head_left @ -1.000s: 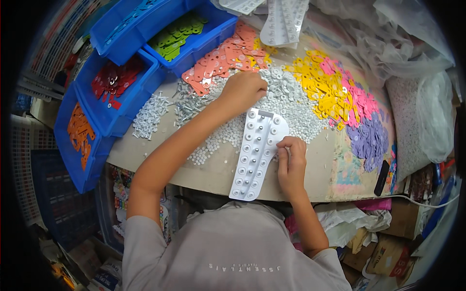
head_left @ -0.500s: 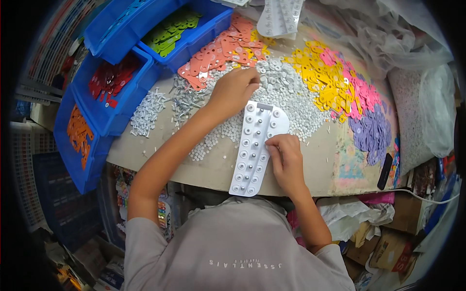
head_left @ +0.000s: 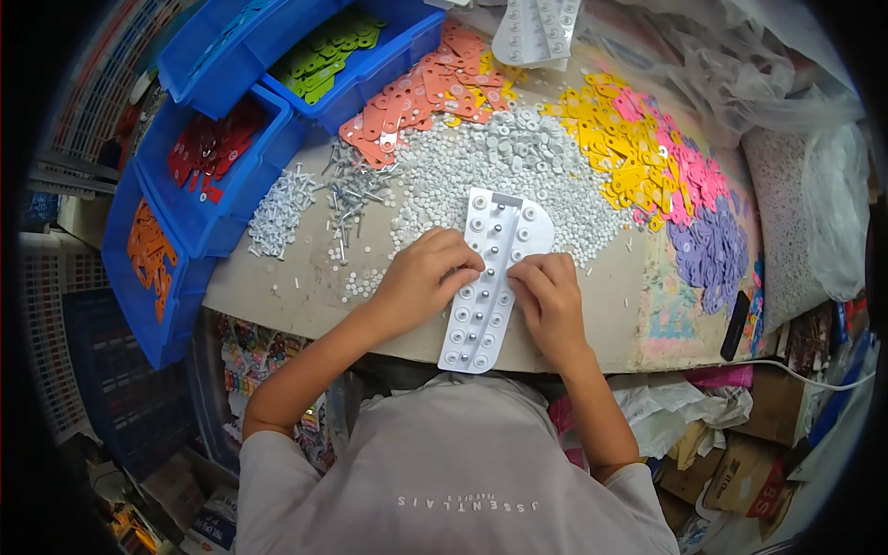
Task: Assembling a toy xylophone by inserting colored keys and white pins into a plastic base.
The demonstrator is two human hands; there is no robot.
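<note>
Here, white panel (head_left: 499,277) between left fingers (head_left: 456,258) and right fingers (head_left: 536,271).

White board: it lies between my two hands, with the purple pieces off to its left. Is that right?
Not quite: the head view shows the purple pieces off to the right of the white board. It does lie between your left hand and right hand.
</note>
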